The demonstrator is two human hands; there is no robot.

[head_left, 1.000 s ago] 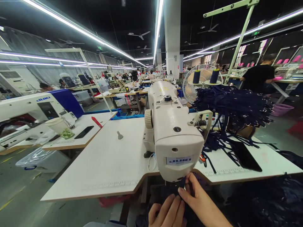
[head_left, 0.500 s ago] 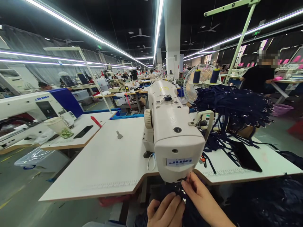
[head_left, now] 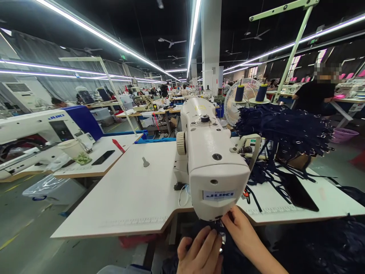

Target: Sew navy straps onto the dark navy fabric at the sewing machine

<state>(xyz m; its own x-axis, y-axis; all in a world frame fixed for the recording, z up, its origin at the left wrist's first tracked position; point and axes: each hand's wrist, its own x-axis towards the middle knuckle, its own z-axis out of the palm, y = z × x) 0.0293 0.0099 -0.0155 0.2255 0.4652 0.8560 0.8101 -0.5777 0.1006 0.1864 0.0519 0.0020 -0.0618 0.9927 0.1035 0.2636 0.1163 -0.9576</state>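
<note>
Head view shows the left hand point(head_left: 199, 253) and right hand point(head_left: 242, 232) both pinched on dark fabric point(head_left: 228, 255) under the sewing machine point(head_left: 213, 167) at the desk point(head_left: 128, 198) edge, seemingly mid-stitch, with a heap of dark straps point(head_left: 285, 127) waiting behind.

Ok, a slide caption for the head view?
Both hands, left hand and right hand, hold dark fabric under a white sewing machine.
</note>
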